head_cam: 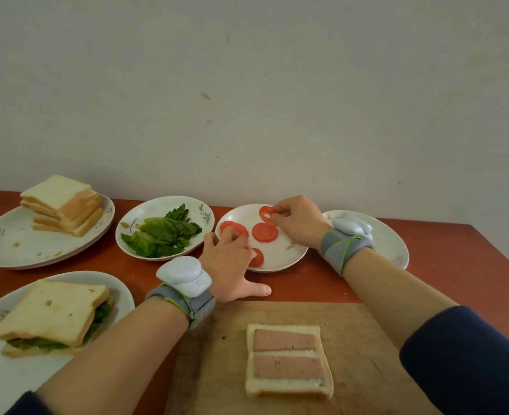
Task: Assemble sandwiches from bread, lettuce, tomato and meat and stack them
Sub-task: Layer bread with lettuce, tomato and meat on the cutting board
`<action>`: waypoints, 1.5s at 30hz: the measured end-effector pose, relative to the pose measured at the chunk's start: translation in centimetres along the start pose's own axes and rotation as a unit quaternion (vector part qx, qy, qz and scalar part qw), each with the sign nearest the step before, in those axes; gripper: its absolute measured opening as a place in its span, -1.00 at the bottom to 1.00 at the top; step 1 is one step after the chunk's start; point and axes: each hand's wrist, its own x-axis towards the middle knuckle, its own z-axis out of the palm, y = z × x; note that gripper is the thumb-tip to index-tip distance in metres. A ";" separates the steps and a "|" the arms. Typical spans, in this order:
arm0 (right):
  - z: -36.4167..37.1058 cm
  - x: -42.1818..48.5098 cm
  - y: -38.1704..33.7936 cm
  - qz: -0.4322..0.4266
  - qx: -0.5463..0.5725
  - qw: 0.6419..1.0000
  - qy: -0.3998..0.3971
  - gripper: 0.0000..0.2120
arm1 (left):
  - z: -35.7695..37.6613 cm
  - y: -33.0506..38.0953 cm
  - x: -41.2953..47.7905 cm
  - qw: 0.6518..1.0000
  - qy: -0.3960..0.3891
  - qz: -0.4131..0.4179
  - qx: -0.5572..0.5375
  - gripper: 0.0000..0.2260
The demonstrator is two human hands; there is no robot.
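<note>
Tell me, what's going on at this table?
A person is building a sandwich. Their right hand pinches a red tomato slice at the small white round plate, while the left hand touches another slice there. On the wooden cutting board, a white bread slice topped with two pink meat strips waits.

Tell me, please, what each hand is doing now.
Left hand: open, touching a flat red tomato slice.
Right hand: pinching a raised red tomato slice.
</note>
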 end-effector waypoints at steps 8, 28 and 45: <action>-0.5 -1.8 0.4 -0.002 -0.013 1.000 0.009 -0.78 | 0.3 0.4 -0.4 1.000 0.029 -0.007 0.001 -0.53; -1.7 -4.0 2.2 0.030 -0.014 0.999 0.023 -0.82 | 0.1 0.4 0.3 1.000 0.016 0.024 0.009 -0.61; -4.4 -13.3 0.6 0.142 0.316 0.935 -0.072 -0.82 | -0.9 3.3 -7.6 0.914 0.177 0.005 -0.365 -0.77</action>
